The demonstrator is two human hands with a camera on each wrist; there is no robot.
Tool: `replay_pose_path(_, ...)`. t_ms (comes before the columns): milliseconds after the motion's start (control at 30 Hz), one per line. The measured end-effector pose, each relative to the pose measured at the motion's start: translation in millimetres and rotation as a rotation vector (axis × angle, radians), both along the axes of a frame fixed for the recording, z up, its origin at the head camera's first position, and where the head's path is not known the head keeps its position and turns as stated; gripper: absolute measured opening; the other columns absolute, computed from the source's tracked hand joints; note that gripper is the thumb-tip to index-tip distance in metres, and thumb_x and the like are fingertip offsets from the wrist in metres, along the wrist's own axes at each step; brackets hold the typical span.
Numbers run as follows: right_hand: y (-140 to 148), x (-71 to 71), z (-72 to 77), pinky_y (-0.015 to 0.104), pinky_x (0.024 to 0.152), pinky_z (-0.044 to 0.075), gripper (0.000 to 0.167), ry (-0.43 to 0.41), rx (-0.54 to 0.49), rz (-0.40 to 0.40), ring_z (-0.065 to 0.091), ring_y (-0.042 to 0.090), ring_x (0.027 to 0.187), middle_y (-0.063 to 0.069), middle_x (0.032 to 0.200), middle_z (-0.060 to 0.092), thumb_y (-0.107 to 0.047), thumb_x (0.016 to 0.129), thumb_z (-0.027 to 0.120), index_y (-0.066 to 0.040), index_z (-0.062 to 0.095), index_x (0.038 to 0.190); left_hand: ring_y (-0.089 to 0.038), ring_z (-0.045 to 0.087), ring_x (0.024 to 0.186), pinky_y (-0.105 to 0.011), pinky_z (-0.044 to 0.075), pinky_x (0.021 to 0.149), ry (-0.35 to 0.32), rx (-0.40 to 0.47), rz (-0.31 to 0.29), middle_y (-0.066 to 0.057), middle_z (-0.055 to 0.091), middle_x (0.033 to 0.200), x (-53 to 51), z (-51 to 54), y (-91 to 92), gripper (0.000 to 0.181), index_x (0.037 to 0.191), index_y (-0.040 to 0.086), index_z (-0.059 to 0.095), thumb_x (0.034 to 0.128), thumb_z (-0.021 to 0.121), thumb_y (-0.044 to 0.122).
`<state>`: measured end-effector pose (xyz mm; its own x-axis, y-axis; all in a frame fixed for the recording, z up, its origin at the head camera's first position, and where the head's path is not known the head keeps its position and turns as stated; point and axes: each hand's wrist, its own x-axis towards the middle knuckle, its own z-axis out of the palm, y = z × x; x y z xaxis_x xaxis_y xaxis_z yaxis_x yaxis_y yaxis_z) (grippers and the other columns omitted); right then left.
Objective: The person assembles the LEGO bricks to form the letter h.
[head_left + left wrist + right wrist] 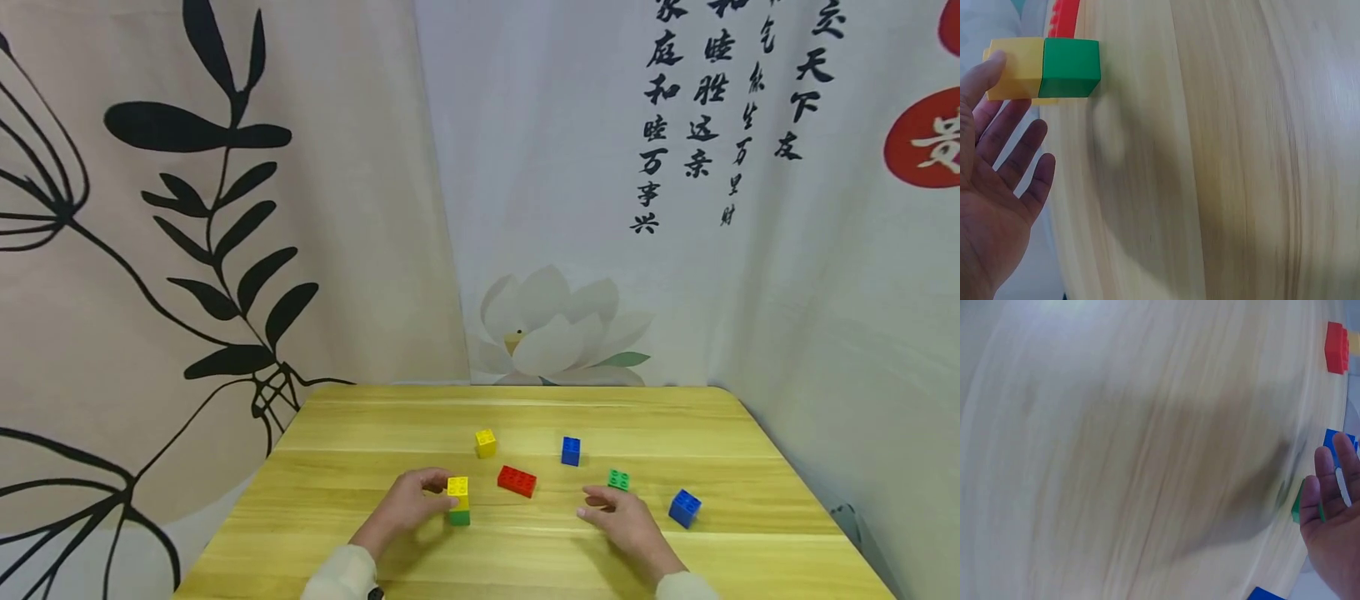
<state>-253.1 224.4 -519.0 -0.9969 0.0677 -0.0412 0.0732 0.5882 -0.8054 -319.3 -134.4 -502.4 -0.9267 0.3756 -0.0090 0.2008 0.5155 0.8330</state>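
Note:
In the head view my left hand [408, 504] pinches a yellow toy brick [457, 492] between thumb and fingers. Joined beneath that brick is a green brick [460, 517], and the left wrist view shows the pair side-on, the green brick [1071, 67] free of the fingers. Whether the pair touches the table cannot be told. My right hand [626, 521] is held over the table with loosely bent fingers and nothing in its grasp. Just beyond it lies another green brick [618, 479], partly hidden by the fingers in the right wrist view.
A long red brick [517, 482] lies between the hands, farther back. Behind it are a yellow brick [486, 443] and a blue brick [571, 451]. A second blue brick [685, 508] sits right of my right hand. Printed curtains [360, 208] hang behind the wooden table [525, 558].

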Motion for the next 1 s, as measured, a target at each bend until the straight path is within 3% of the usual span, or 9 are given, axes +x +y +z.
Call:
replay_pose_path(367,12.4,0.5,4.5,0.050,0.090,0.050,0.049,0.008,0.019,-0.045,0.062,0.029,0.107,0.008,0.115,0.069,-0.031,0.089,0.075,-0.005,0.064,0.129,-0.026,0.058,0.106,-0.050,0.049,0.090,-0.007,-0.043,0.037,-0.003,0.066,0.113,-2.3,8.0,-39.2,0.044,0.125,0.006,0.066,0.0880,0.077,0.028)
replay_pose_path(567,24.9,3.2,13.3,0.052,0.093,0.048,0.058,0.016,0.014,-0.070,0.062,0.032,0.109,0.010,0.117,0.069,-0.042,0.087,0.074,-0.005,0.064,0.130,-0.026,0.059,0.105,-0.049,0.050,0.089,0.005,-0.069,0.075,-0.004,0.067,0.112,-2.8,9.7,-57.4,0.043,0.123,0.004,0.066,0.0869,0.078,0.024)
replay_pose_path(733,40.6,7.1,19.5,0.046,0.087,0.052,0.058,0.013,0.025,-0.111,0.061,0.030,0.108,0.012,0.120,0.068,-0.042,0.090,0.072,-0.004,0.062,0.132,-0.024,0.060,0.104,-0.049,0.050,0.089,0.002,-0.094,0.109,-0.004,0.067,0.112,-4.0,9.3,-64.5,0.044,0.123,0.005,0.066,0.0851,0.079,0.023)
replay_pose_path(833,49.9,10.4,23.4,0.044,0.085,0.053,0.056,0.011,0.011,-0.133,0.060,0.033,0.110,0.016,0.124,0.065,-0.037,0.093,0.070,-0.001,0.059,0.135,-0.024,0.060,0.104,-0.049,0.050,0.089,-0.007,-0.102,0.118,-0.004,0.067,0.113,-4.6,10.2,-66.2,0.046,0.125,0.004,0.065,0.0849,0.079,0.022)
replay_pose_path(1000,63.6,14.9,29.7,0.046,0.086,0.053,0.062,0.033,0.019,-0.146,0.057,0.040,0.114,0.021,0.127,0.062,-0.043,0.093,0.068,0.001,0.056,0.136,-0.028,0.059,0.107,-0.051,0.049,0.090,-0.032,-0.097,0.119,-0.007,0.065,0.118,-5.2,12.3,-65.8,0.055,0.131,0.002,0.061,0.0846,0.080,0.024)
